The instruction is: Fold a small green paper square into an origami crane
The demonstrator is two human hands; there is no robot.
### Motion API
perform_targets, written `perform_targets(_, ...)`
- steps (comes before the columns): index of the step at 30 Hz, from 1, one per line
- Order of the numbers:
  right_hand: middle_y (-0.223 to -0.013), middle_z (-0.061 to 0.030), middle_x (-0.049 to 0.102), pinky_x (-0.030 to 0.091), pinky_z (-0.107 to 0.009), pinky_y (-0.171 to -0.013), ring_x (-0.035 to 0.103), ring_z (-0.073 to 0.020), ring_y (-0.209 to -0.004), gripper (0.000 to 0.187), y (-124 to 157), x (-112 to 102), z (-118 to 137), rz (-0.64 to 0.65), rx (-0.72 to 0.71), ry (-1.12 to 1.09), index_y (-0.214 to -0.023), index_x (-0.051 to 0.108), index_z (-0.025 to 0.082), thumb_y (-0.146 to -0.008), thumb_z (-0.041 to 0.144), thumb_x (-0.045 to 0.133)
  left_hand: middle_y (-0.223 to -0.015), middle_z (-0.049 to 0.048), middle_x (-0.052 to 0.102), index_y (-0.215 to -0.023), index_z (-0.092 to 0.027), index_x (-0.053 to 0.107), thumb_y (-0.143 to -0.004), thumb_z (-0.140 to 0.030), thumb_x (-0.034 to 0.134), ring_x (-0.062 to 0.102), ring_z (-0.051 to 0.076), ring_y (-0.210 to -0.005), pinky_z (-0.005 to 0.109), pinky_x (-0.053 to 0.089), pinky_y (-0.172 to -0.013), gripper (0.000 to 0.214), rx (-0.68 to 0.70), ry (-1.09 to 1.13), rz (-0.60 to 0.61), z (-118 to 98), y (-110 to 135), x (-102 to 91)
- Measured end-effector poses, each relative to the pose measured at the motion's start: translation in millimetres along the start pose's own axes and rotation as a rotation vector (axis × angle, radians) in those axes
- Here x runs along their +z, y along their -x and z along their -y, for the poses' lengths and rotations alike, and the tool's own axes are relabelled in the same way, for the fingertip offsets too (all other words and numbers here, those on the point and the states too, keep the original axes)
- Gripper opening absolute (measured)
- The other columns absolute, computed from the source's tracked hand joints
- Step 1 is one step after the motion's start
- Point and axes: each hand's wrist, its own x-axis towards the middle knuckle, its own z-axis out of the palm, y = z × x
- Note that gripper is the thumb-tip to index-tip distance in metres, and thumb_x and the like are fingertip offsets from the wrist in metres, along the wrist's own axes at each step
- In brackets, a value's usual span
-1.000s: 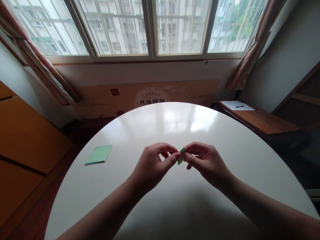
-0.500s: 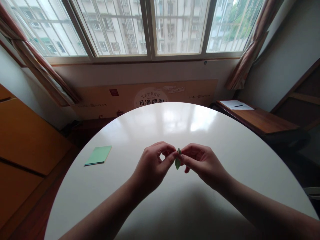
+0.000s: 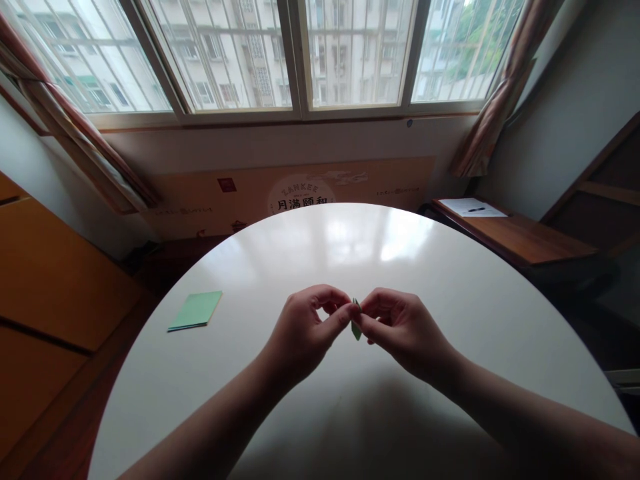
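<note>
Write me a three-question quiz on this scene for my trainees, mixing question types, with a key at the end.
1. True or false: the paper stack with a green top sheet lies on the white table, to the left of the left hand.

2. What is pinched between the fingertips of the left hand and the right hand?
a) a pair of scissors
b) a small piece of folded green paper
c) a paper cup

3. Fill in the blank: on the wooden desk at the right, a dark ____ lies on the white sheet.

Key: 1. True. 2. b. 3. pen.
</note>
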Motion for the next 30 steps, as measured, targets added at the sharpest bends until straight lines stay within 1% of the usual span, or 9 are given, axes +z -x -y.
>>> perform_targets(7, -0.068, -0.0023, 0.067, 0.051, -0.026, -0.054, 0.062, -0.0154, -0.062, 0.010, -1.5, 1.0, -0.7, 0.024, 0.023, -0.077, -0.076, 0.068, 0.015, -0.081, 0.023, 0.073, -0.076, 0.0030, 0.065, -0.086, -0.014, 0.070, -0.089, -0.029, 0.066, 0.056, 0.011, -0.058, 0.019, 0.047, -0.043, 0.016, -0.009, 0.073, 0.023, 0.8, 0.4, 0.4)
perform_targets(11, -0.072, -0.0033, 0.068, 0.052, -0.027, -0.054, 0.063, -0.0166, -0.065, 0.011, -2.7, 1.8, -1.7, 0.046, 0.058, -0.129, -0.081, 0.069, 0.015, -0.082, 0.026, 0.073, -0.078, 0.0036, 0.064, -0.088, -0.014, 0.069, -0.088, -0.029, 0.065, 0.057, 0.013, -0.060, 0.018, 0.047, -0.040, 0.015, -0.027, 0.106, 0.020, 1.2, 0.1, 1.2)
perform_targets(14, -0.073, -0.0034, 0.069, 0.053, -0.027, -0.054, 0.064, -0.0175, -0.067, 0.011, -2.2, 1.5, -2.2, 0.052, 0.065, -0.153, -0.084, 0.069, 0.016, -0.082, 0.026, 0.073, -0.076, 0.0030, 0.064, -0.088, -0.014, 0.070, -0.088, -0.029, 0.066, 0.056, 0.011, -0.056, 0.019, 0.046, -0.039, 0.015, -0.037, 0.099, 0.007, 1.5, -0.4, 1.8)
perform_targets(16, -0.071, -0.0023, 0.068, 0.053, -0.027, -0.054, 0.063, -0.0165, -0.065, 0.010, -1.3, 1.1, -2.0, 0.049, 0.052, -0.142, -0.082, 0.069, 0.016, -0.081, 0.025, 0.074, -0.074, 0.0030, 0.065, -0.087, -0.013, 0.070, -0.087, -0.029, 0.067, 0.055, 0.011, -0.054, 0.019, 0.046, -0.040, 0.015, -0.039, 0.077, -0.006, 1.1, -0.6, 1.8)
perform_targets(22, -0.065, -0.0013, 0.065, 0.049, -0.026, -0.054, 0.059, -0.0148, -0.061, 0.010, 0.7, 2.4, 1.1, 0.013, 0.008, -0.005, -0.075, 0.068, 0.015, -0.081, 0.022, 0.073, -0.071, 0.0033, 0.068, -0.080, -0.014, 0.072, -0.085, -0.027, 0.068, 0.056, 0.011, -0.057, 0.019, 0.046, -0.046, 0.015, -0.011, 0.028, -0.032, -1.5, -0.6, 1.0)
perform_targets(25, -0.063, -0.0010, 0.064, 0.047, -0.025, -0.053, 0.058, -0.0143, -0.059, 0.011, 1.1, 3.0, 2.7, -0.012, 0.007, -0.001, -0.071, 0.066, 0.016, -0.079, 0.020, 0.073, -0.073, 0.0035, 0.068, -0.081, -0.014, 0.072, -0.085, -0.024, 0.066, 0.058, 0.012, -0.059, 0.020, 0.046, -0.047, 0.013, 0.009, 0.003, -0.046, -3.2, -0.1, 1.0)
perform_targets(30, -0.064, -0.0017, 0.065, 0.046, -0.025, -0.052, 0.059, -0.0148, -0.059, 0.011, 1.9, 2.7, 3.8, -0.006, 0.012, 0.003, -0.070, 0.066, 0.016, -0.079, 0.020, 0.072, -0.074, 0.0035, 0.068, -0.077, -0.014, 0.072, -0.083, -0.020, 0.064, 0.058, 0.012, -0.060, 0.020, 0.045, -0.046, 0.012, 0.014, -0.031, -0.072, -6.3, 0.7, 1.2)
